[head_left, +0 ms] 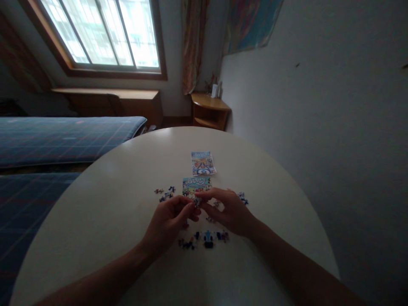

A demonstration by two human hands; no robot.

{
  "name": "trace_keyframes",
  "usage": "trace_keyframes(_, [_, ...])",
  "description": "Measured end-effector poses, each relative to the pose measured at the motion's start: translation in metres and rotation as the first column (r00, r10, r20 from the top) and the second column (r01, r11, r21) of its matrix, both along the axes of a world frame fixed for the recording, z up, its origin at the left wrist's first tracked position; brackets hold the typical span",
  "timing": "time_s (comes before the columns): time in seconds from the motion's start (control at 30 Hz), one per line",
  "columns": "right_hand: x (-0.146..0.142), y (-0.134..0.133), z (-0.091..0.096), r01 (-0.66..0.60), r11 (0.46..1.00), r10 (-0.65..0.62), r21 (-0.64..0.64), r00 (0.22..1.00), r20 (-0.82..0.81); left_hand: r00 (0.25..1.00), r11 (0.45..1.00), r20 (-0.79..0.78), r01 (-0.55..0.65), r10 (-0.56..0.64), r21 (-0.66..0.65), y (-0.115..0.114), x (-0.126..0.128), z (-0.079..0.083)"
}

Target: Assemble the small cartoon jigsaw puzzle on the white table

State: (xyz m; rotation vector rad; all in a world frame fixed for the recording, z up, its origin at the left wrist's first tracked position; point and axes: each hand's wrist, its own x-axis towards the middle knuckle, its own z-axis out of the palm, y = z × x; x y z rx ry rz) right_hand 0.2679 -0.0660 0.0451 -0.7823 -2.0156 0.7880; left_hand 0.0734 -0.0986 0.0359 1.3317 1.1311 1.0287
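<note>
Over the middle of the round table, my left hand and my right hand meet at the fingertips. Both are closed around a small jigsaw puzzle piece, partly covered by the fingers. Just beyond them lies a colourful printed sheet, its lower part hidden by my hands. Loose puzzle pieces lie left of my hands, and more pieces lie beyond my right wrist. Nearest me, several pieces form a row around a light-blue part, with dark pieces at its left.
A colourful printed packet lies farther back on the white round table. A bed with a plaid cover stands at the left. Behind are a wooden corner shelf and a wooden desk; a wall rises at the right.
</note>
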Motion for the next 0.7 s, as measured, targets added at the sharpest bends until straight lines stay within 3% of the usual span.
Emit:
trace_keyframes(0.17, [-0.002,0.002,-0.005,0.209,0.973,-0.202,-0.095,0.977,0.073,0.968,0.977,-0.224,-0.061,0.108,0.206,0.017,-0.016,-0.001])
trace_keyframes(0.33, [-0.002,0.014,-0.014,0.270,0.963,-0.258,-0.030,0.943,0.210,0.770,0.889,-0.599,0.093,0.221,0.448,0.033,-0.039,-0.010])
trace_keyframes(0.47, [-0.006,0.026,-0.013,0.240,0.971,-0.224,-0.009,0.917,0.330,0.668,0.848,-0.707,0.217,0.232,0.483,0.033,-0.042,-0.019])
trace_keyframes(0.7, [-0.018,0.039,-0.012,0.249,0.968,-0.231,-0.004,0.902,0.366,0.611,0.811,-0.771,0.351,0.180,0.468,0.029,-0.038,-0.022])
